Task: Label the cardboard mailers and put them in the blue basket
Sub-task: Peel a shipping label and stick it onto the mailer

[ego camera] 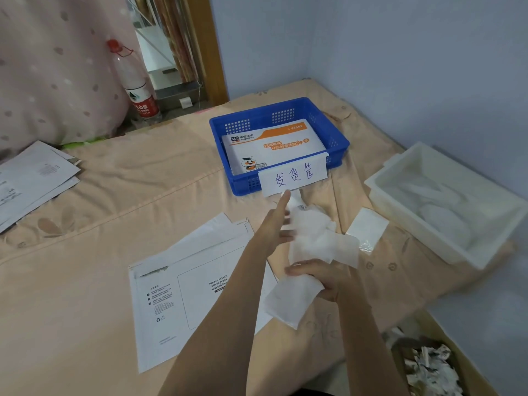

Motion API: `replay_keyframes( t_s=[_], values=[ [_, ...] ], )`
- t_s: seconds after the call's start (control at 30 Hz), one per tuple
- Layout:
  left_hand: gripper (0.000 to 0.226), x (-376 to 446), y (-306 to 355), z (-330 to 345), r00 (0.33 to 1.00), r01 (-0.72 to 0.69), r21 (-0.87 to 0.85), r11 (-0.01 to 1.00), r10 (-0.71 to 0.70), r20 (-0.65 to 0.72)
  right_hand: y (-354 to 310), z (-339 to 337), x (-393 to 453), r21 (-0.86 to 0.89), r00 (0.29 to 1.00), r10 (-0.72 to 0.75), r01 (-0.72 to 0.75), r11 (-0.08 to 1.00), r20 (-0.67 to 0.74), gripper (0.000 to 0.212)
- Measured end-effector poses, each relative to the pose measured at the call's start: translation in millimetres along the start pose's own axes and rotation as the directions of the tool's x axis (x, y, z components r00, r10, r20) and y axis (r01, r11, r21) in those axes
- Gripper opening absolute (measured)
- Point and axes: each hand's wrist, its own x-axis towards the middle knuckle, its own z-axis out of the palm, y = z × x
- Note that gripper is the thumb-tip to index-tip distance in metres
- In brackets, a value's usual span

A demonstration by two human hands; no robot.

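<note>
White label sheets (311, 241) are being parted, right hand (323, 278) gripping the lower end, left hand (278, 224) peeling with straight fingers, above the mailer (200, 295) awaiting its label.

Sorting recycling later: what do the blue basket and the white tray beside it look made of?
Blue basket: apparently rigid moulded plastic, slightly glossy, with perforated grid panels in its walls. White tray: probably plastic too, its milky walls seemingly translucent and its rim thick and moulded.
</note>
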Motion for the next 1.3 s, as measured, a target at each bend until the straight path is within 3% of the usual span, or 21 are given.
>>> replay_keyframes(
  t_s=[0.1,0.17,0.2,0.23,0.27,0.3,0.33,0.37,0.47,0.53,0.6,0.67,0.8,0.87,0.93,0.97,1.03,1.13,1.3],
  values=[
    [0.092,1.7,-4.4,-4.3,0.997,-0.07,-0.079,0.994,0.072,0.024,0.0,-2.7,-7.8,0.069,0.998,-0.009,0.013,0.998,-0.056,0.013],
    [0.092,3.1,-10.7,-12.7,0.993,-0.104,-0.128,0.986,0.096,-0.066,-3.3,8.7,0.0,0.113,0.97,-0.013,0.042,0.993,-0.243,0.007],
    [0.08,2.5,-13.5,-17.4,0.984,-0.115,-0.134,0.984,0.094,-0.154,0.0,12.6,5.6,0.053,0.901,-0.04,0.069,0.996,-0.433,0.007],
    [0.065,2.9,-16.2,-24.0,0.959,-0.125,-0.091,0.988,0.096,-0.266,5.5,11.7,3.9,-0.103,0.814,-0.157,0.119,0.987,-0.559,0.005],
    [0.05,6.0,-20.6,-32.3,0.923,-0.116,-0.002,0.993,0.107,-0.371,-0.1,15.2,7.9,-0.206,0.693,-0.201,0.078,0.975,-0.693,0.002],
    [0.039,7.0,-24.5,-40.1,0.898,-0.102,0.069,0.992,0.122,-0.423,-4.9,15.1,14.1,-0.262,0.624,-0.288,0.136,0.955,-0.727,0.007],
    [0.031,3.4,-26.8,-46.7,0.901,-0.092,0.09,0.992,0.121,-0.417,-11.4,19.8,24.7,-0.294,0.615,-0.375,0.233,0.927,-0.694,0.012],
    [0.027,-2.9,-27.0,-51.5,0.931,-0.063,0.073,0.995,0.085,-0.356,-12.6,22.2,24.3,-0.34,0.675,-0.433,0.275,0.899,-0.598,0.018],
    [0.032,-18.9,-29.7,-63.1,0.992,0.064,-0.053,0.997,-0.069,-0.105,-15.5,40.7,24.4,-0.509,0.594,-0.641,0.403,0.76,-0.487,0.027],
    [0.031,-24.4,-36.9,-72.2,0.997,0.066,-0.222,0.973,-0.075,-0.029,-14.0,59.7,27.4,-0.563,0.632,-0.674,0.419,0.713,-0.383,0.023],
    [0.015,-25.5,-46.2,-83.1,0.999,0.002,-0.323,0.946,-0.017,-0.045,-11.8,75.2,36.9,-0.604,0.668,-0.69,0.436,0.667,-0.279,0.018],
    [0.005,-27.0,-55.3,-95.7,0.995,-0.048,-0.363,0.931,0.011,-0.104,-11.0,82.6,45.0,-0.654,0.682,-0.71,0.459,0.601,-0.174,0.017],
    [0.014,-28.8,-70.7,-116.8,0.956,-0.095,-0.42,0.903,-0.035,-0.291,-10.2,104.4,55.6,-0.744,0.722,-0.692,0.449,0.495,-0.025,0.029],
    [0.024,-30.5,-77.5,-124.9,0.928,-0.128,-0.423,0.897,-0.042,-0.369,-11.2,110.8,59.7,-0.798,0.802,-0.596,0.38,0.467,0.033,0.033],
    [0.023,-31.7,-84.5,-133.7,0.901,-0.14,-0.405,0.903,-0.054,-0.431,-13.0,115.3,60.0,-0.706,0.898,-0.436,0.342,0.621,0.051,0.028],
    [0.02,-31.1,-88.4,-138.0,0.889,-0.131,-0.397,0.909,-0.07,-0.453,-13.2,116.3,60.6,-0.583,0.916,-0.397,0.352,0.732,0.054,0.023],
    [0.016,-30.8,-94.5,-143.3,0.875,-0.102,-0.364,0.926,-0.091,-0.476,-12.8,116.5,62.1,-0.41,0.91,-0.414,0.363,0.837,-0.04,0.013],
    [0.021,-31.1,-101.7,-145.3,0.871,-0.06,-0.306,0.95,-0.1,-0.481,-6.1,110.4,70.8,-0.551,0.854,-0.499,0.349,0.759,-0.148,0.006],
    [0.029,-27.1,-113.1,-146.5,0.815,0.011,-0.149,0.989,-0.095,-0.572,-0.5,109.8,76.8,-0.422,0.935,-0.348,0.287,0.86,-0.073,0.021]
  ],
)
